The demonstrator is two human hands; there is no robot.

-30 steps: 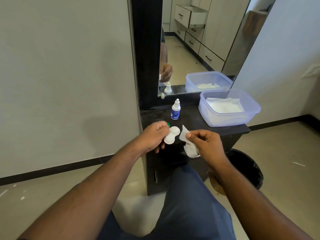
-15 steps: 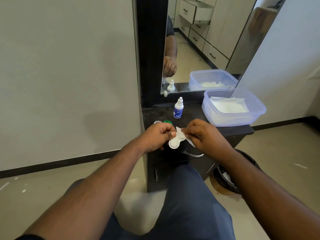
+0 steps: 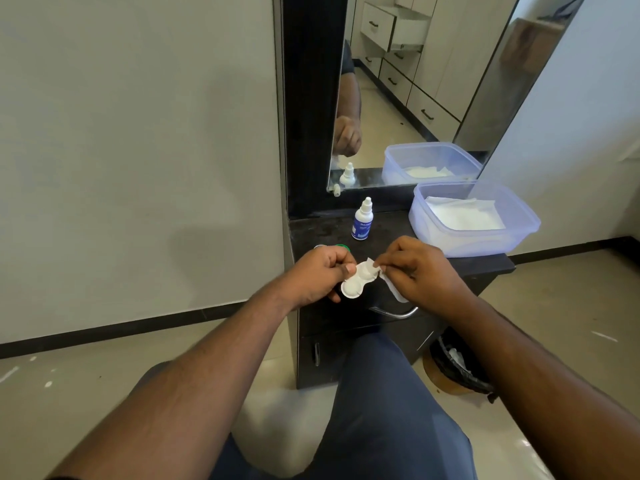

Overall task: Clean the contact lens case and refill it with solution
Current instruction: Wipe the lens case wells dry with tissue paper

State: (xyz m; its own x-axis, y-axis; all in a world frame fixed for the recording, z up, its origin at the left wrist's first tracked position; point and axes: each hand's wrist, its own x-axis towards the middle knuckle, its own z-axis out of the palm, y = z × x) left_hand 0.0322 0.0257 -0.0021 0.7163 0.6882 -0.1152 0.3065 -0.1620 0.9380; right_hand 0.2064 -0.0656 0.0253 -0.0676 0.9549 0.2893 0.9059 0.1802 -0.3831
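Note:
My left hand (image 3: 318, 271) grips a white two-well contact lens case (image 3: 355, 285) by its edge, over the front of a black dresser top (image 3: 322, 233). My right hand (image 3: 419, 271) pinches a white tissue (image 3: 391, 289) and presses its corner into the case's far well. A small white solution bottle (image 3: 362, 221) with a blue label stands upright behind the hands. A green cap (image 3: 342, 247) and a pale cap (image 3: 320, 247) lie on the dresser just behind my left hand, mostly hidden.
A translucent blue plastic tub (image 3: 519, 230) holding white tissues sits at the dresser's right. A mirror (image 3: 415, 98) rises behind it. A black-lined waste bin (image 3: 457, 372) stands on the floor at the right. My knee is in front of the dresser drawers.
My right hand has moved left and brought the tissue from beside the case into its far well. The case has tilted slightly in my left hand.

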